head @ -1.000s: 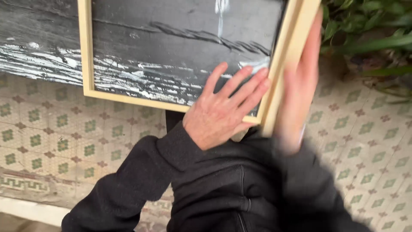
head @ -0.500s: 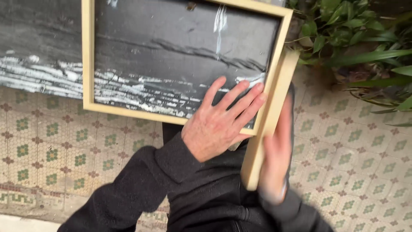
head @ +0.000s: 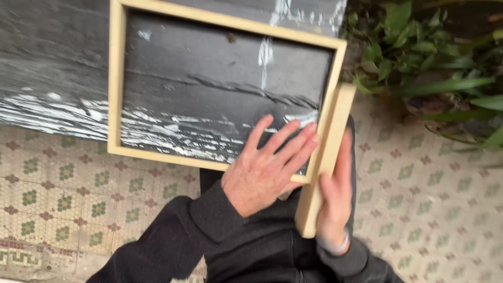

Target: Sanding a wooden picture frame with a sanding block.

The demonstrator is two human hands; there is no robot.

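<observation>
A light wooden frame (head: pixel 116 89) lies on a dark slab (head: pixel 47 63) streaked with white. My left hand (head: pixel 267 167) rests flat over the frame's near right corner, fingers spread. My right hand (head: pixel 335 204) grips a loose light wooden bar (head: pixel 327 157) and holds it along the frame's right side, its upper end touching the frame's right edge. Both sleeves are dark.
A patterned tile floor (head: pixel 63 183) with green and brown motifs lies below. Green leafy plants (head: pixel 429 68) stand at the upper right, close to the slab's right end.
My right hand has brought the wooden bar down and lower along the frame's right side. The view has shifted so more of the frame shows. My left hand stays on the corner.
</observation>
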